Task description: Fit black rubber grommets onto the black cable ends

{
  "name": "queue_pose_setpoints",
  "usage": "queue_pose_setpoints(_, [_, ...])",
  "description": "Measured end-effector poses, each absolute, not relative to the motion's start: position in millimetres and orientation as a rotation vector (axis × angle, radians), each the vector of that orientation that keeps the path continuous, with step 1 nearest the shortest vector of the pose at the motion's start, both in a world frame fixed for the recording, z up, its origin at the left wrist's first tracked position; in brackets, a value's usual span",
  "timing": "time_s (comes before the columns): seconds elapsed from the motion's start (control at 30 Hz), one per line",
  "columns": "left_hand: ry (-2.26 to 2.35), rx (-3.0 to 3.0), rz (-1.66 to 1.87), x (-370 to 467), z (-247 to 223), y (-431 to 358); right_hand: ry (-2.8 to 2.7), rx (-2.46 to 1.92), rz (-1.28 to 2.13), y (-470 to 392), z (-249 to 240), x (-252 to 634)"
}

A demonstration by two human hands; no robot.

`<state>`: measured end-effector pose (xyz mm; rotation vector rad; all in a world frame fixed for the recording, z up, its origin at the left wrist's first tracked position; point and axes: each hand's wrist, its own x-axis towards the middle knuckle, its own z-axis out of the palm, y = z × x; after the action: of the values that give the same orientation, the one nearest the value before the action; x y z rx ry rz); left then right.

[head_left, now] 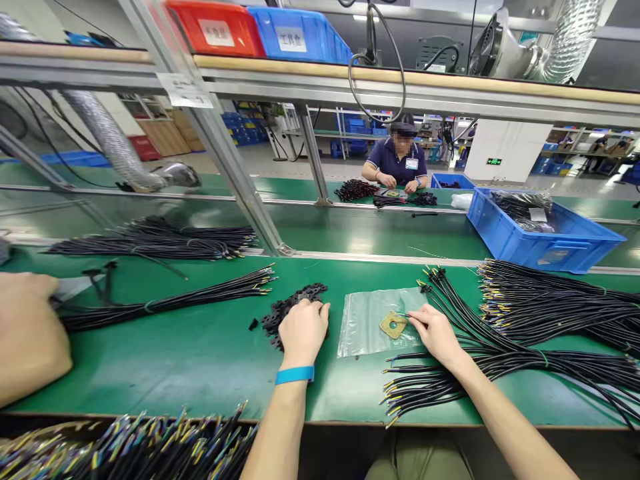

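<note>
My left hand (303, 330), with a blue wristband, reaches down into a pile of small black plastic parts (285, 308). Its fingertips are hidden, so I cannot tell whether they grip one. My right hand (436, 333) is closed in a pinch on a thin wire end (404, 315), which points over a yellowish square sponge (393, 325) with a hole in its middle. Under the sponge lies a clear plastic bag (361, 323). Black cables (493, 357) with stripped, coloured ends spread out beside and under my right forearm.
More cable bundles lie left (190, 300) and right (550, 300), and one at the front edge (165, 443). A blue bin (560, 247) stands back right. Another person's arm (30, 333) is at the left; a co-worker (397, 160) sits opposite. A metal post (230, 153) rises behind.
</note>
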<state>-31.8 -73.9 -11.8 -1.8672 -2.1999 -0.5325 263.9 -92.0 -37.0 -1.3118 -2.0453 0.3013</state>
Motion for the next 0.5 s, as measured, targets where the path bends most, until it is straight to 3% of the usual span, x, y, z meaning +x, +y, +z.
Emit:
queue_pose_setpoints(0.3, [-2.136,-2.014,-0.368,-24.7,-20.8,-73.9,-2.333,-1.501,-0.048,-95.3,-38.6,253.6])
queue_pose_setpoints(0.4, [-2.109,-2.022,-0.653,-21.8,-18.7,-74.1,-2.514,-1.561,-0.184,-96.5,-31.9,249.0])
queue_pose_setpoints(0.5, [-2.065,-2.142,-1.224,-10.3,-9.4,-70.0,-2.564,-1.554,-0.226,-98.3,-29.1,247.9])
